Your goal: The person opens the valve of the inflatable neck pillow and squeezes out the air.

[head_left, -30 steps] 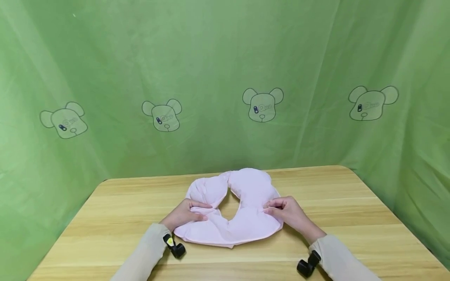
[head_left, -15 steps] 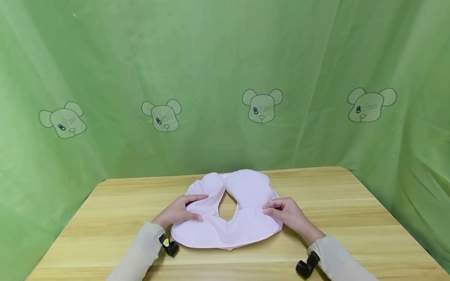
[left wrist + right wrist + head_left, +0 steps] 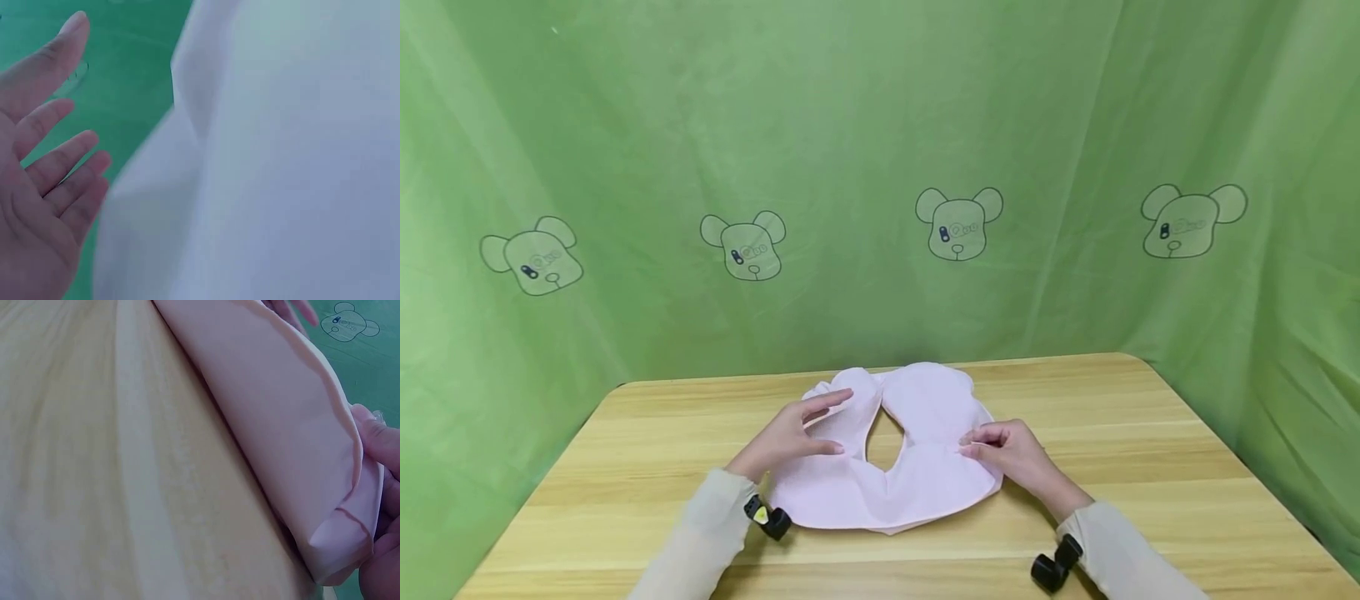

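Note:
A pale pink, puffy cloth piece (image 3: 940,475) lies on the wooden table in the head view, with an oval hole in its middle and a slit running to its far edge. My left hand (image 3: 782,433) hovers at its left part, thumb and fingers spread apart; the left wrist view shows this hand (image 3: 44,181) with its palm beside the cloth (image 3: 281,156) and nothing in it. At the right edge, my right hand (image 3: 1015,454) pinches the fabric between thumb and fingers. Up close in the right wrist view, the thumb lies over the rolled rim of the cloth (image 3: 287,419).
A wooden table (image 3: 1150,483) with rounded far corners spans the front. Green curtain (image 3: 850,125) printed with bear heads hangs behind it and along both sides. Small black cameras sit on both wrists, the left one (image 3: 771,518) close to the cloth's near edge.
My left hand has let go of the creased left part and raised its fingers, spreading them. That part now lies smoother and wider. My right hand has stayed put, still pinching the right edge.

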`<action>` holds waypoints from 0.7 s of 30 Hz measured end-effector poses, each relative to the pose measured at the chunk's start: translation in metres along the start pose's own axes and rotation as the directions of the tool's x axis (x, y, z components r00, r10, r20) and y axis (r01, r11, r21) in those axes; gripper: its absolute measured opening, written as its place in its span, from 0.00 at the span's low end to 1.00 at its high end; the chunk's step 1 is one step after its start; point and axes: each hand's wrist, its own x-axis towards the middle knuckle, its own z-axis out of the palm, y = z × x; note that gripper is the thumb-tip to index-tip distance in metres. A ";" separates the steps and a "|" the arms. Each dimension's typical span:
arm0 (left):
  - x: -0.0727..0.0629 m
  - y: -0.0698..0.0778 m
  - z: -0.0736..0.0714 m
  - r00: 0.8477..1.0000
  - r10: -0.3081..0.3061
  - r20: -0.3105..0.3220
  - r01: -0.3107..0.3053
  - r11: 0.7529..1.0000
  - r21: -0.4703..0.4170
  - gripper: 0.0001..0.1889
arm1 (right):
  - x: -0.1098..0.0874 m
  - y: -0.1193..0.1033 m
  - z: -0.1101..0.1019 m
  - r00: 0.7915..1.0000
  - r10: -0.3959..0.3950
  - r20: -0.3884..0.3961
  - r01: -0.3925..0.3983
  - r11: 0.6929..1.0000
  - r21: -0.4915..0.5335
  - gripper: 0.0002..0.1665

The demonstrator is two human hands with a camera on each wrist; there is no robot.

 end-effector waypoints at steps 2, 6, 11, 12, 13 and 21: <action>0.004 0.006 0.005 1.000 0.023 0.005 -0.023 1.000 0.004 0.38 | 0.000 0.000 0.000 1.000 0.002 0.002 -0.002 1.000 0.010 0.09; 0.014 0.016 0.020 0.998 0.049 0.028 -0.049 0.999 0.010 0.40 | 0.001 0.001 -0.001 1.000 -0.001 0.014 0.001 1.000 0.021 0.08; 0.028 0.026 0.038 0.999 0.031 0.021 -0.031 0.999 0.008 0.44 | 0.001 0.002 0.000 1.000 -0.001 0.017 0.001 1.000 0.030 0.08; 0.031 0.032 0.041 1.000 0.017 0.021 -0.017 1.000 -0.004 0.44 | 0.001 0.002 0.000 1.000 -0.001 0.016 0.000 1.000 0.031 0.08; 0.034 0.033 0.045 1.000 0.014 0.016 -0.014 1.000 -0.012 0.44 | 0.001 0.002 0.000 1.000 -0.002 0.016 0.002 1.000 0.028 0.08; 0.060 0.036 0.069 1.000 0.007 -0.006 -0.007 0.999 -0.046 0.46 | 0.002 0.004 0.001 1.000 -0.007 0.014 0.007 1.000 0.002 0.09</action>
